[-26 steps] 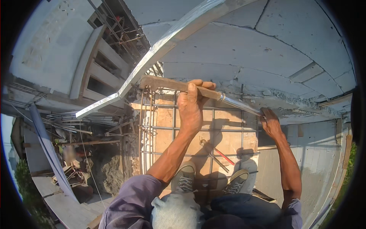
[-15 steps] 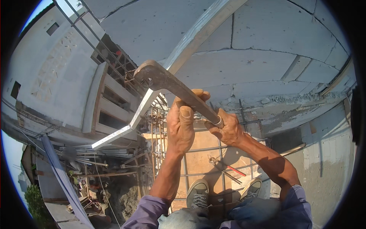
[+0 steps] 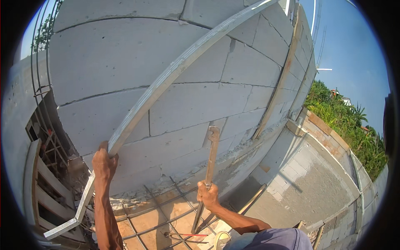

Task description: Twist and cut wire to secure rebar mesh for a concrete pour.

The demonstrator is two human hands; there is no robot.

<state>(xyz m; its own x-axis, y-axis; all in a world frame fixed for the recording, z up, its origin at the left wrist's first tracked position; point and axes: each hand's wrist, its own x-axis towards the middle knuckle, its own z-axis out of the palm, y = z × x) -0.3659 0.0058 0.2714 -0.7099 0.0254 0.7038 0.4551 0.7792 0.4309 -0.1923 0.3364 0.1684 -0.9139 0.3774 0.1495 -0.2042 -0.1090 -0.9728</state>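
My left hand (image 3: 105, 163) is wrapped round a long pale metal channel (image 3: 180, 66), which slants up to the right in front of the wall and bends sharply below the hand. With my right hand (image 3: 208, 195) I grip a rusty steel rebar bending wrench (image 3: 212, 154), its notched head upward and its shaft upright. Under it lies a grid of steel reinforcing bars (image 3: 161, 210) over plywood. A red-handled pair of pincers (image 3: 193, 235) rests there, close to my shoe (image 3: 222, 239).
A grey block wall (image 3: 187, 100) rises ahead, with a wooden plank (image 3: 280, 77) against it. Upright rebar (image 3: 38, 66) stands at the left, beside a drop. A lower block wall (image 3: 300, 175) runs along the right, with trees (image 3: 337, 112) beyond.
The view has swung to the right. My left hand has let go of the wrench and taken hold of the metal channel. In my right hand the wrench has turned from slanted to upright.
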